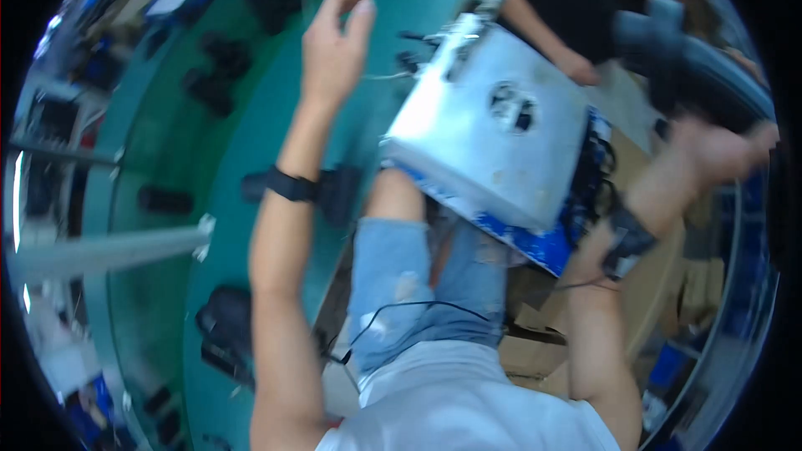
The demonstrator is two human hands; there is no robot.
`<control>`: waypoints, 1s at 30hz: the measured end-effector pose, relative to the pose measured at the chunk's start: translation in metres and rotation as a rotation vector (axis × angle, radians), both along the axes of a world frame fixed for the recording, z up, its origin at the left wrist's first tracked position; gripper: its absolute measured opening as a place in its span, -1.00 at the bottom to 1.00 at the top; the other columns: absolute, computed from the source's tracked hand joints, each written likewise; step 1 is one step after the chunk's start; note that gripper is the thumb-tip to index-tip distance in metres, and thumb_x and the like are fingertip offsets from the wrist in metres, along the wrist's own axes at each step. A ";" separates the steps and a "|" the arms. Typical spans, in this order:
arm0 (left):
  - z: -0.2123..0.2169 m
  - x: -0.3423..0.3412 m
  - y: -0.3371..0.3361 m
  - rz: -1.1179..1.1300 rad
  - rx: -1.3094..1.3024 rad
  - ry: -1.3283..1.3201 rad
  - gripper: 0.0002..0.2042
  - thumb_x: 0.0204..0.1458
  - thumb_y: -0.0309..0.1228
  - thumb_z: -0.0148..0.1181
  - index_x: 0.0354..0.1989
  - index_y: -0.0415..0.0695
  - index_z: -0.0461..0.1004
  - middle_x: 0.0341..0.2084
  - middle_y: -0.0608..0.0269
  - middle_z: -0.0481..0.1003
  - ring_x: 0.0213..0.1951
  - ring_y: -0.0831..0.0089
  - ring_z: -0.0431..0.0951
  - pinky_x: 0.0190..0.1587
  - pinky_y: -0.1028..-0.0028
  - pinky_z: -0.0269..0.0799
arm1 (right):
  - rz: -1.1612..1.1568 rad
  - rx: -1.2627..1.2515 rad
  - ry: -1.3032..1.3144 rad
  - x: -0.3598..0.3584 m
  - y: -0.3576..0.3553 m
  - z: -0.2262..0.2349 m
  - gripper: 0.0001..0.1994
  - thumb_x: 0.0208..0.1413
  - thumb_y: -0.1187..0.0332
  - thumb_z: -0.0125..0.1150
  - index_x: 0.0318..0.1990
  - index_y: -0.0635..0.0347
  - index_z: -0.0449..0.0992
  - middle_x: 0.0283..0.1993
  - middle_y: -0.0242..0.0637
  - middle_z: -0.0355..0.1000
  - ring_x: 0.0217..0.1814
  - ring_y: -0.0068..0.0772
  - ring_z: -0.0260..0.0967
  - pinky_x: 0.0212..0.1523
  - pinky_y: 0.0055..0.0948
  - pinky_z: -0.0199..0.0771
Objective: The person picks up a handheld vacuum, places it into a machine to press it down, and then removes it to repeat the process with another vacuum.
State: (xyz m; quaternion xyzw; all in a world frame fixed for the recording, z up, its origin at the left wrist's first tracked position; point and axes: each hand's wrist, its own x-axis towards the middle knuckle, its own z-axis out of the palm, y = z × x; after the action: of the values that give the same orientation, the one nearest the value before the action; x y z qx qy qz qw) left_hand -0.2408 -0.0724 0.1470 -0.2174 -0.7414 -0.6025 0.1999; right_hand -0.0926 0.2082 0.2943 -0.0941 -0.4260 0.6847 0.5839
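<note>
My left hand (pixel 338 46) is raised over the green floor, left of a silver metal box. Its index finger and thumb curl together in a pinch; whatever is between them, if anything, is too small to make out. A black band (pixel 292 184) circles that wrist. The pale metal box (pixel 493 129), with a round dark opening in its top, sits in front of my knees on a blue, scuffed base (pixel 535 249). My right hand (pixel 720 150) is at the far right, smeared by motion, just below a bulky dark grey object (pixel 706 75). Whether it grips that object is unclear.
Across the box another person's hand (pixel 578 67) rests near its far right corner. Black cables (pixel 597 171) bunch along its right side. Brown cardboard (pixel 543 357) lies by my legs. A grey metal bar (pixel 125 249) juts in from the left, and several dark objects stand on the green floor (pixel 225 234).
</note>
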 end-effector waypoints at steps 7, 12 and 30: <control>0.049 0.165 0.002 -0.123 -0.210 0.371 -0.23 -0.27 -0.19 0.46 0.12 -0.34 0.27 -0.06 -0.13 0.44 0.04 0.02 0.45 0.11 0.19 0.30 | 0.813 0.959 -0.226 0.031 -0.128 -0.069 -0.26 -0.09 -0.13 0.33 0.05 0.36 0.34 0.06 -0.07 0.38 0.12 -0.22 0.33 0.17 -0.28 0.27; 0.012 0.146 -0.105 0.188 -0.020 -0.229 -0.39 -0.24 -0.22 0.45 -0.06 -0.27 0.30 -0.19 -0.03 0.49 -0.17 0.24 0.54 -0.11 0.28 0.45 | 0.740 1.086 -0.519 0.051 -0.111 -0.115 -0.37 -0.08 0.17 0.32 0.15 0.29 0.31 0.27 -0.06 0.22 0.33 -0.15 0.14 0.29 -0.22 0.12; -0.024 -0.095 -0.250 1.000 -0.871 -0.092 -0.45 -0.15 -0.09 0.29 -0.03 -0.17 0.39 -0.10 0.05 0.50 -0.01 0.06 0.47 0.04 0.22 0.36 | 0.528 0.545 -0.900 0.087 0.007 -0.206 -0.77 0.05 0.56 0.12 -0.11 0.39 0.38 -0.25 -0.22 0.41 -0.17 -0.44 0.39 -0.02 -0.46 0.36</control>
State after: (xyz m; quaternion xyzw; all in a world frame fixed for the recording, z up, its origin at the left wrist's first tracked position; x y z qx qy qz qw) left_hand -0.3354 -0.3221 0.1233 0.1180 -0.9365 -0.0912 0.3175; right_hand -0.0060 0.2153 0.0888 -0.1125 -0.8014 0.5656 0.1584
